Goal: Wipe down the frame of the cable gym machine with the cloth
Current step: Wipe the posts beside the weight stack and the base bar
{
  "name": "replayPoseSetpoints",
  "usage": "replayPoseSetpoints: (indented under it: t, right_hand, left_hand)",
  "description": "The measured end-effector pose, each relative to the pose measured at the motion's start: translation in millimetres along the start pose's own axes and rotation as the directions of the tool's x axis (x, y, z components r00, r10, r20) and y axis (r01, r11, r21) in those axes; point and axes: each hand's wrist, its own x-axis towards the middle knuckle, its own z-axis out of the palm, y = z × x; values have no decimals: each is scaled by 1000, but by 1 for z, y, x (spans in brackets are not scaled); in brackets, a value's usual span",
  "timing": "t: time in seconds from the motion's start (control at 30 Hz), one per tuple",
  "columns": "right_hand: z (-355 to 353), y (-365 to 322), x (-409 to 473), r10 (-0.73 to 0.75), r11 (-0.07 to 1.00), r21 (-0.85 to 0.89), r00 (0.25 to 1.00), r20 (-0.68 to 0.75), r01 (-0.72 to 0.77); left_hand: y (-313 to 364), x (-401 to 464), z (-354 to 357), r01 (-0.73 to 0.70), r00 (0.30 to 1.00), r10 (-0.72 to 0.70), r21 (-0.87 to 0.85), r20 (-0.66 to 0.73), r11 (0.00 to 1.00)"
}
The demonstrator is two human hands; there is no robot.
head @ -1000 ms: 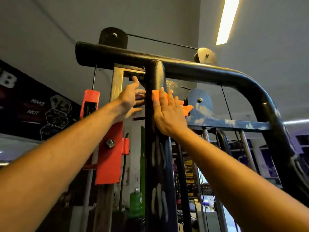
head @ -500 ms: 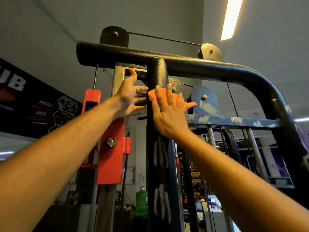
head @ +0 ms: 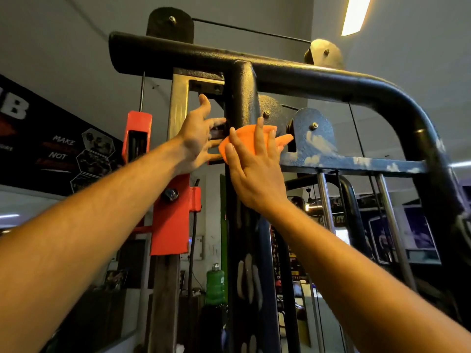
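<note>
Cloth [head: 251, 141], orange, is pressed flat against the black upright post [head: 242, 98] by the right hand [head: 254, 171], fingers straight. The left hand [head: 198, 141], fingers spread and holding nothing, is reached beside the post. A ceiling light [head: 355, 14] is seen overhead.

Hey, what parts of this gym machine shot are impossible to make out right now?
Head view:
- Cloth: mostly covered by the right hand.
- Upright post: foot cut off by the bottom edge.
- Wall banner: cut off by the left edge, small text blurred.
- Left hand: fingertips hidden behind the post.
</note>
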Motion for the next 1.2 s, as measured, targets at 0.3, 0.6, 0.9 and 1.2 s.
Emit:
replayPoseSetpoints:
  t: [0.3, 0.6, 0.9, 1.2]
  right_hand:
    - [-2, 2, -42, 86, 996, -13, 996, 39, -85]
    - [8, -17, -117, 79, 997, -18, 997, 18, -79]
    - [0, -15, -39, 137, 986, -104, 990, 23, -134]
    - [17, -16, -114, 120, 991, -50, 992, -36, -122]
  left_hand:
    - [-17, -14, 5, 12, 999, -11, -22, 36, 1000]
    - [-32, -27, 15, 27, 998, -23, -71, 58, 997]
    - [-14, -40, 17, 67, 993, -65, -15, 103, 998]
    - [-24, -54, 17, 69, 992, -62, -61, 107, 996]
